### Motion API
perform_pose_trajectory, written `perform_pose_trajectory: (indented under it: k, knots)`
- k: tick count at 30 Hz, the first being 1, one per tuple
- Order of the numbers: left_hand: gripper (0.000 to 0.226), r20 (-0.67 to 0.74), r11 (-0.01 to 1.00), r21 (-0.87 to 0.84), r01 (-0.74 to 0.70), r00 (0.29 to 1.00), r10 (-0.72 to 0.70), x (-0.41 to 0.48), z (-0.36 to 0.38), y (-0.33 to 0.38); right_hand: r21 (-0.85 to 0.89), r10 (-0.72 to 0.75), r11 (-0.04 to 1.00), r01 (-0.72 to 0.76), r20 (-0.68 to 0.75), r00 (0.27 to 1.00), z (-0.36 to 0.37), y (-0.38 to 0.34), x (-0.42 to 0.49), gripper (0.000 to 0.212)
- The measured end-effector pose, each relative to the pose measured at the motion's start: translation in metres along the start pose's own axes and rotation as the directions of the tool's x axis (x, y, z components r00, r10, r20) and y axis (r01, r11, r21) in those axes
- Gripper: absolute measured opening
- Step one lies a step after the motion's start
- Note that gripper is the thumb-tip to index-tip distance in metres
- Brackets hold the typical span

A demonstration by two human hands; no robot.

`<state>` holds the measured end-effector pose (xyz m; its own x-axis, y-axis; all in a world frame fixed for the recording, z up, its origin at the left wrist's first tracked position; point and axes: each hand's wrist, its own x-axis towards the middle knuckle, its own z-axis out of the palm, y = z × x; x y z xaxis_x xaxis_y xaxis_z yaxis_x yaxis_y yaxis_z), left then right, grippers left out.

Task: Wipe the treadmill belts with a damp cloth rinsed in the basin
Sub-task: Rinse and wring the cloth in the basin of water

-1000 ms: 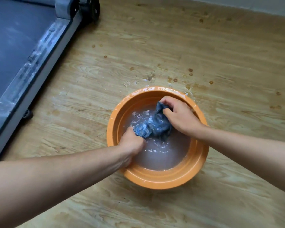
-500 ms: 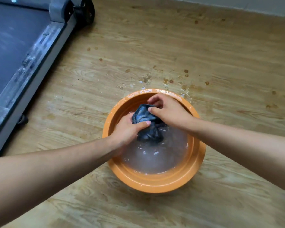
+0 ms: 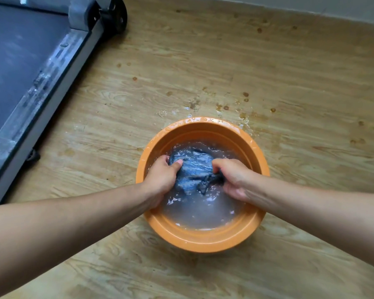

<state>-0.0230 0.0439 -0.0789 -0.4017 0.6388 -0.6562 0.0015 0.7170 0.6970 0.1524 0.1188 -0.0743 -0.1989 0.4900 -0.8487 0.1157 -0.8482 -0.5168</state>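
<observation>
Blue-grey and soaked, the cloth [image 3: 194, 169] is seen bunched in the cloudy water [image 3: 203, 212] inside the orange basin [image 3: 203, 242], partly under the surface, with folds showing through the ripples. It is gripped at both sides: the left hand [image 3: 162, 175] is curled round its left side with the thumb laid on top, and the fingers [image 3: 219, 164] of the right hand [image 3: 235, 180] are closed round its right side. Both forearms are passed over the rim of the basin. The basin is set on a wood-grain floor [image 3: 268, 72]; beyond its far rim, droplets and brown spots [image 3: 225, 107] are scattered. Well to the left of the basin, the dark treadmill belt [image 3: 15, 61] is bordered by a grey side rail [image 3: 37, 93], with a black wheel [image 3: 119, 16] at its far end
</observation>
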Motion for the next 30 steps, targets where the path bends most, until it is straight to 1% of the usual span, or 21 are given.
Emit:
perform_pose_trajectory:
  k: [1,2,4,5,7,8,10,11,12,13,15,17,18,20,23,24,26,27,28,29,30]
  knots:
    - [0.029,-0.003,1.0,-0.006,0.007,1.0,-0.007,0.0,-0.002,0.0,0.039,0.006,0.999,-0.005,-0.006,1.0,0.0,0.0,-0.002,0.014]
    - [0.038,0.006,1.0,-0.022,0.018,1.0,-0.018,-0.003,-0.003,0.001,0.074,0.016,0.997,-0.017,0.017,1.0,-0.001,0.0,-0.004,0.015]
    - [0.058,0.045,0.996,-0.072,0.052,0.998,-0.049,-0.003,-0.004,-0.001,0.086,0.039,0.995,-0.045,0.066,0.997,-0.002,0.0,-0.008,0.026]
    - [0.062,0.08,0.992,-0.104,0.071,0.995,-0.063,-0.006,-0.004,0.002,0.052,0.036,0.998,-0.041,0.083,0.996,-0.003,0.0,-0.011,0.028]
    - [0.06,0.124,0.989,-0.107,0.106,0.988,-0.093,-0.014,-0.004,0.009,-0.046,-0.012,0.999,0.017,0.102,0.995,-0.006,0.0,-0.016,0.023]
    - [0.062,0.128,0.99,-0.1,0.1,0.988,-0.087,-0.013,-0.006,0.007,-0.106,-0.041,0.993,0.053,0.111,0.993,-0.008,0.0,-0.017,0.02]
    - [0.075,0.094,1.0,-0.002,0.015,0.995,-0.015,-0.016,-0.012,0.007,-0.215,-0.11,0.967,0.134,0.12,0.987,-0.016,-0.004,-0.023,0.018]
    - [0.083,0.072,0.997,0.062,-0.039,0.997,0.035,-0.02,-0.017,0.009,-0.247,-0.147,0.953,0.174,0.124,0.981,-0.019,-0.007,-0.026,0.018]
    - [0.086,0.063,0.992,0.091,-0.091,0.994,0.085,-0.024,-0.023,0.011,-0.246,-0.178,0.947,0.206,0.132,0.975,-0.022,-0.011,-0.029,0.018]
    - [0.083,0.077,0.988,0.086,-0.132,0.989,0.125,-0.028,-0.029,0.014,-0.231,-0.204,0.945,0.232,0.14,0.969,-0.024,-0.015,-0.033,0.019]
    - [0.065,0.167,0.976,0.065,-0.207,0.967,0.194,-0.037,-0.039,0.021,-0.211,-0.258,0.934,0.289,0.16,0.953,-0.029,-0.021,-0.041,0.019]
    - [0.046,0.227,0.956,0.111,-0.273,0.943,0.243,-0.041,-0.047,0.025,-0.261,-0.325,0.894,0.364,0.18,0.928,-0.035,-0.025,-0.049,0.015]
    - [0.04,0.229,0.944,0.138,-0.299,0.937,0.263,-0.041,-0.049,0.026,-0.295,-0.356,0.868,0.4,0.194,0.914,-0.037,-0.025,-0.051,0.014]
    - [0.03,0.193,0.917,0.185,-0.353,0.928,0.318,-0.045,-0.048,0.028,-0.314,-0.382,0.841,0.44,0.231,0.895,-0.038,-0.024,-0.053,0.012]
    - [0.029,0.046,0.851,0.29,-0.439,0.894,0.446,-0.051,-0.038,0.029,-0.343,-0.358,0.833,0.434,0.264,0.896,-0.031,-0.028,-0.055,0.01]
    - [0.031,0.004,0.825,0.33,-0.459,0.874,0.485,-0.052,-0.036,0.027,-0.354,-0.327,0.841,0.41,0.27,0.905,-0.028,-0.032,-0.055,0.015]
    - [0.036,-0.006,0.759,0.417,-0.5,0.834,0.552,-0.049,-0.037,0.022,-0.395,-0.297,0.839,0.374,0.243,0.924,-0.027,-0.038,-0.054,0.038]
    - [0.039,0.02,0.715,0.471,-0.516,0.817,0.577,-0.046,-0.039,0.02,-0.44,-0.326,0.808,0.391,0.219,0.92,-0.028,-0.041,-0.052,0.051]
    - [0.042,0.052,0.666,0.528,-0.527,0.803,0.594,-0.043,-0.042,0.019,-0.509,-0.379,0.742,0.436,0.217,0.9,-0.031,-0.043,-0.05,0.058]
    - [0.044,0.079,0.623,0.574,-0.532,0.793,0.604,-0.041,-0.045,0.019,-0.587,-0.434,0.64,0.496,0.257,0.864,-0.035,-0.047,-0.048,0.06]
    - [0.046,0.104,0.586,0.609,-0.535,0.786,0.609,-0.039,-0.047,0.02,-0.653,-0.458,0.526,0.545,0.323,0.829,-0.038,-0.05,-0.048,0.056]
